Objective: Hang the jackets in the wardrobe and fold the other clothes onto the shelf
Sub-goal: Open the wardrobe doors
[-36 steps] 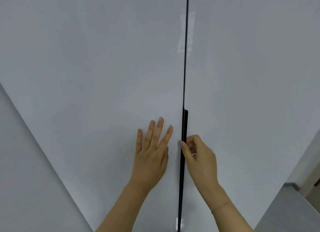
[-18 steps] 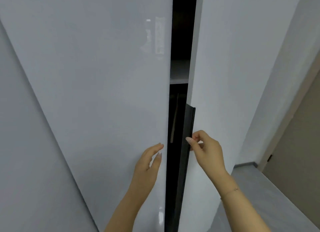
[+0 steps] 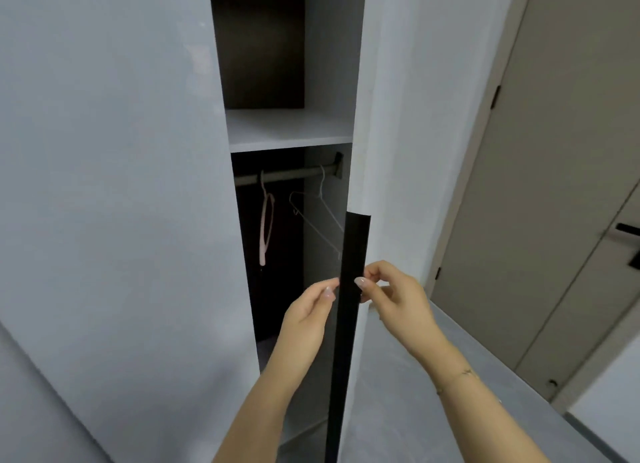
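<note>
right hand [image 3: 398,296] pinched black handle strip [image 3: 349,289] of right door [image 3: 388,116], grip clamped on its edge. left hand [image 3: 308,310] beside strip's inner side, fingers loosely curled, contact unclear. best to swing door fully wide before fetching clothes. wardrobe [image 3: 104,185] part open: white shelf [image 3: 287,130] bare, rail [image 3: 287,175] below carried pink hanger [image 3: 266,227] and wire hanger [image 3: 318,213]. no jackets in view.
</note>
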The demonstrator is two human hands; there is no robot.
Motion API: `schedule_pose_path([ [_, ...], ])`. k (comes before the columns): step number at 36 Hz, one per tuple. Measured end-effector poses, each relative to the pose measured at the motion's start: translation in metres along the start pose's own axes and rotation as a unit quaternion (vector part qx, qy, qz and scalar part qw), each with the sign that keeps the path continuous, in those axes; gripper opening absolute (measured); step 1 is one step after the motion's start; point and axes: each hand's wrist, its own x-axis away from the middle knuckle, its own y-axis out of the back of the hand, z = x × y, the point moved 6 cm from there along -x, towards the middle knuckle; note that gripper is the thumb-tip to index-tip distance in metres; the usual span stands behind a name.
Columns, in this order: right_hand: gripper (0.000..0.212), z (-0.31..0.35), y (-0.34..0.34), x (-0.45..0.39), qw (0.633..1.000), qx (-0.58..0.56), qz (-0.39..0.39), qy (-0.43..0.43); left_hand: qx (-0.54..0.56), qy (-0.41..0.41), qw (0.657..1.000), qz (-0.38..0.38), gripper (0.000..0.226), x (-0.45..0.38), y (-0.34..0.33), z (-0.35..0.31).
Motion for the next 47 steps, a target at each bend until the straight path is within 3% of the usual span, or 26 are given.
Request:
schedule_pose_path([
  [7, 0.016, -0.030, 0.061, 0.021, 0.998, -0.053, -0.014, 0.036, 0.068, 0.025, 0.996, 0.054, 0.030, -0.007, -0.077, -0.011],
  [13, 0.018, -0.074, 0.133, 0.028, 0.995, -0.092, -0.021, 0.034, 0.109, 0.034, 0.991, 0.068, 0.058, -0.013, -0.159, -0.011],
  [23, 0.006, -0.161, 0.244, 0.003, 0.993, -0.108, -0.024, -0.036, 0.075, 0.074, 0.992, 0.073, 0.028, -0.024, -0.293, -0.016],
  [31, 0.009, -0.173, 0.236, -0.006, 0.988, -0.151, 0.021, -0.002, 0.032, 0.056, 0.998, 0.012, 0.038, -0.032, -0.309, -0.009],
  [35, 0.008, -0.180, 0.230, -0.001, 0.978, -0.207, -0.020, -0.032, 0.019, 0.071, 0.997, 0.023, 0.041, -0.029, -0.308, -0.006],
  [42, 0.015, -0.182, 0.224, 0.027, 0.951, -0.247, -0.163, -0.091, 0.022, 0.089, 0.994, 0.058, 0.037, -0.020, -0.301, 0.003],
  [47, 0.016, -0.152, 0.202, 0.063, 0.942, -0.207, -0.261, -0.040, 0.042, 0.067, 0.995, 0.056, 0.039, -0.013, -0.267, 0.008],
])
